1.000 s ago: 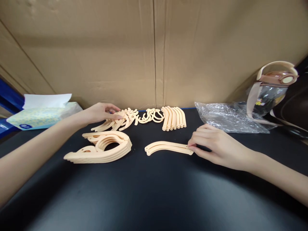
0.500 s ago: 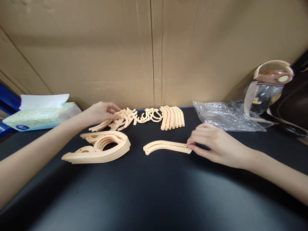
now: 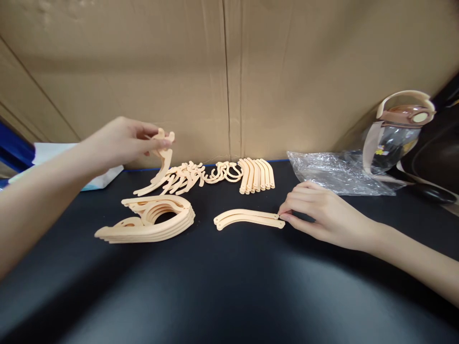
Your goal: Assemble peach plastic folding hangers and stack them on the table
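My left hand [image 3: 131,138] is closed on a beige plastic hanger piece [image 3: 165,160], raised over the left end of a loose pile of similar pieces [image 3: 184,177]. Two slim curved hanger arms [image 3: 247,217] lie side by side on the black table. At their right end, my right hand [image 3: 317,215] pinches a tip between thumb and fingers. Nearer me on the left is a stack of folded hangers [image 3: 172,224]. Beige hooks [image 3: 233,172] lie behind, beside a neat row of curved arms [image 3: 256,174].
A tissue pack [image 3: 107,177] stands at the left, partly behind my left arm. Clear plastic wrap [image 3: 333,172] lies at the back right, near a drink bottle [image 3: 398,138] with a handle. A cardboard wall [image 3: 172,71] closes off the table's back edge.
My left hand has risen from the pile, lifting a hanger piece out of it. My right hand remains at the end of the two curved arms.
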Available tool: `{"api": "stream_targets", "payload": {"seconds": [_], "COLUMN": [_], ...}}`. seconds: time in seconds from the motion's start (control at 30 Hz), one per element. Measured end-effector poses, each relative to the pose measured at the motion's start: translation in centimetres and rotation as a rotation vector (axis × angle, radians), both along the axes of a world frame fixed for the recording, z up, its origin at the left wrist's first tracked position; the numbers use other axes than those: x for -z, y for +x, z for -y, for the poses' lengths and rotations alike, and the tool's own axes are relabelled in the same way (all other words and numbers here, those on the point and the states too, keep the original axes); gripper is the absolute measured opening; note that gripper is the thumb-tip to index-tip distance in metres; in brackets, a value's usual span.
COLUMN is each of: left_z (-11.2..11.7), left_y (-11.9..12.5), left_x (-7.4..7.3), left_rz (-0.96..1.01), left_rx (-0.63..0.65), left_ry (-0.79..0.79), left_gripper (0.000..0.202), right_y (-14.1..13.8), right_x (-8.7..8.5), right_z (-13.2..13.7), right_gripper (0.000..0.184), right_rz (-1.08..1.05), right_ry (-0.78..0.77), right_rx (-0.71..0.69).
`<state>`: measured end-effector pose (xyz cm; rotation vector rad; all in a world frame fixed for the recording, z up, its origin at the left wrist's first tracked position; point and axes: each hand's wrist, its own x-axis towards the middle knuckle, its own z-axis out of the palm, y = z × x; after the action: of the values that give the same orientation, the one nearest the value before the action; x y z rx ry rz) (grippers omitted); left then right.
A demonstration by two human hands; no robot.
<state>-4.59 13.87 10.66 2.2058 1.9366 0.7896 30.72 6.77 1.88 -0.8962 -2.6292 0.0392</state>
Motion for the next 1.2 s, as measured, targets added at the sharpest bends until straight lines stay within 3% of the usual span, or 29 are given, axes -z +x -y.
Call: {"api": "stream_targets", "payload": {"seconds": [0.13, 0.17, 0.23, 0.3, 0.37, 0.47, 0.63, 0.83, 1.07, 1.2], "left_z": [4.1, 5.1, 7.0, 8.7, 10.2, 11.8, 12.4, 12.2, 12.0, 12.0], "left_y": [4.0, 5.1, 7.0, 8.5, 9.6, 10.7, 10.6, 9.7, 8.8, 8.4], "left_x": [-2.3, -2.5, -2.2, -1.0, 0.9, 4.1, 7.7, 8.6, 9.4, 10.2], "left_rz": [0.230, 0.284, 0.371, 0.383, 0.506, 0.719, 0.983, 1.073, 1.072, 1.066], "left_rx": [-0.099, -0.044, 0.209, 0.441, 0.526, 0.493, 0.429, 0.375, 0.301, 0.302], "left_ry": [0.089, 0.091, -0.046, -0.203, -0.367, -0.494, -0.601, -0.741, -0.788, -0.780], "left_gripper": [0.040, 0.036, 0.026, 0.022, 0.019, 0.013, 0.016, 0.024, 0.029, 0.028], "right_y": [0.0, -0.1, -0.5, -1.2, -2.0, -3.2, -4.5, -4.4, -3.7, -3.6], "right_x": [0.0, 0.0, -0.1, -0.3, -0.4, -0.5, 0.1, 0.2, 0.8, 1.0], "right_z": [0.2, 0.5, 1.3, 2.6, 4.0, 5.8, 6.8, 6.0, 4.9, 4.6], "right_gripper": [0.016, 0.015, 0.014, 0.012, 0.016, 0.033, 0.031, 0.016, 0.018, 0.020], "right_rz": [-0.076, -0.097, -0.152, -0.234, -0.306, -0.325, -0.263, -0.270, -0.248, -0.219], "right_ry": [0.012, 0.010, -0.011, -0.082, -0.242, -0.482, -0.670, -0.801, -0.779, -0.691], "right_rx": [-0.004, -0.008, -0.023, -0.037, -0.037, -0.022, 0.118, 0.130, 0.056, 0.060]}}
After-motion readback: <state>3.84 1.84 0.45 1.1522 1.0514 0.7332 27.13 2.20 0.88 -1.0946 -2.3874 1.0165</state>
